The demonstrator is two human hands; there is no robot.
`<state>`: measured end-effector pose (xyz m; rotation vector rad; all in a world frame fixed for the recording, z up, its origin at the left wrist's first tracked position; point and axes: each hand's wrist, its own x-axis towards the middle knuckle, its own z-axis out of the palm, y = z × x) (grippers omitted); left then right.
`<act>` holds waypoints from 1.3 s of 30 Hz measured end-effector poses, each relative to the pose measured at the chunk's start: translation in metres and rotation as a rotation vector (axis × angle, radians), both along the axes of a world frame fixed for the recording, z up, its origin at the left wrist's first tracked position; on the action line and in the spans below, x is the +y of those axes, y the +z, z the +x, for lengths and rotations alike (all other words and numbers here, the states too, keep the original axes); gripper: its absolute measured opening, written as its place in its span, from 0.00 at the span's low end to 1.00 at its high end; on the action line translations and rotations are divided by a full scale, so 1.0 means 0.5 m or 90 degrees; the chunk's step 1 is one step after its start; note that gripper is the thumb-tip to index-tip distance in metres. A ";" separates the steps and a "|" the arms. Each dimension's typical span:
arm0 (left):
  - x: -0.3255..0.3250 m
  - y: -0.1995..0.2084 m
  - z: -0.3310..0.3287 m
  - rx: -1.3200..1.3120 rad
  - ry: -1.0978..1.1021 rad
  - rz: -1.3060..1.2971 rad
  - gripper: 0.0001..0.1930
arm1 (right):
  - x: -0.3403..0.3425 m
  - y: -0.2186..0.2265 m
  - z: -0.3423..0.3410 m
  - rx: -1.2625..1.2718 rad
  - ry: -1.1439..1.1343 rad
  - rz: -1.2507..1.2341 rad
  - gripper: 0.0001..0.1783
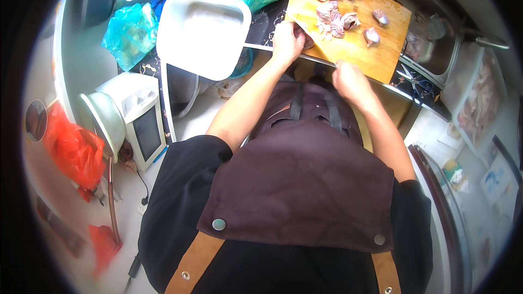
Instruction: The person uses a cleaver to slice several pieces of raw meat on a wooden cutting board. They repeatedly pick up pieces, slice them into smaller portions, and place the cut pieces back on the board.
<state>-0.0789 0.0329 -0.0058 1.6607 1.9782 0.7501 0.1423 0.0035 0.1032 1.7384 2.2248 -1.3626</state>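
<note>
On the wooden cutting board [357, 57] lie several pinkish-purple, pale-streaked pieces [330, 17], most heaped toward the far left. Two rounder lumps [372, 36] sit apart on the right; their kind is unclear. My left hand [287, 42] is closed at the board's near left corner, its fingers on a dark purplish piece [309, 43] that is partly hidden. At the near edge, my right hand [351, 83] is a fist, slightly blurred. From it a thin, shiny knife blade [316, 44] slants up to the left beside that piece; the handle is hidden in my grip.
Left of the board stand a white plastic tub [201, 35] and teal plastic bags [131, 35]. A metal sink [436, 32] lies at right, with scissors [415, 83] on the counter before it. Farther right is a clear container [479, 98] of pale pieces.
</note>
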 end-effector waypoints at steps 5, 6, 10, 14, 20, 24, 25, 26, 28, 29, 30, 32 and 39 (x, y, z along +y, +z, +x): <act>0.000 -0.004 0.009 0.013 0.001 0.013 0.13 | 0.019 -0.042 -0.073 -0.113 -0.029 0.016 0.12; -0.004 -0.005 0.005 0.004 -0.001 0.006 0.13 | 0.016 -0.038 -0.063 -0.121 -0.024 -0.006 0.12; -0.003 -0.016 -0.001 -0.014 -0.013 0.051 0.11 | -0.028 -0.033 0.003 -0.109 -0.066 -0.023 0.12; -0.005 -0.009 0.003 -0.004 -0.046 0.081 0.11 | -0.015 -0.051 -0.008 -0.094 -0.034 -0.007 0.10; -0.007 -0.019 0.001 0.015 -0.062 0.094 0.11 | 0.031 -0.096 -0.044 -0.018 -0.059 0.021 0.12; -0.001 -0.018 0.012 -0.012 -0.045 0.051 0.11 | -0.009 -0.136 0.077 -0.030 -0.043 -0.055 0.14; -0.003 -0.023 0.008 -0.023 -0.031 0.039 0.12 | -0.016 -0.128 0.094 -0.006 -0.080 -0.082 0.14; -0.007 -0.027 0.003 -0.035 -0.021 0.027 0.12 | -0.027 -0.111 0.101 0.017 -0.119 -0.109 0.14; -0.021 -0.034 0.016 -0.080 0.063 0.127 0.12 | -0.036 -0.085 0.099 0.031 -0.175 -0.154 0.13; -0.030 -0.035 0.023 -0.101 0.104 0.175 0.12 | -0.041 -0.073 0.097 0.038 -0.204 -0.180 0.13; -0.044 -0.035 0.027 -0.102 0.133 0.129 0.13 | -0.048 -0.064 0.096 0.030 -0.199 -0.161 0.13; -0.071 -0.007 0.046 -0.106 0.176 0.042 0.15 | -0.056 -0.056 0.097 0.016 -0.204 -0.119 0.12; -0.075 0.002 0.052 0.006 -0.012 0.226 0.13 | -0.067 -0.023 0.087 0.060 -0.172 -0.093 0.14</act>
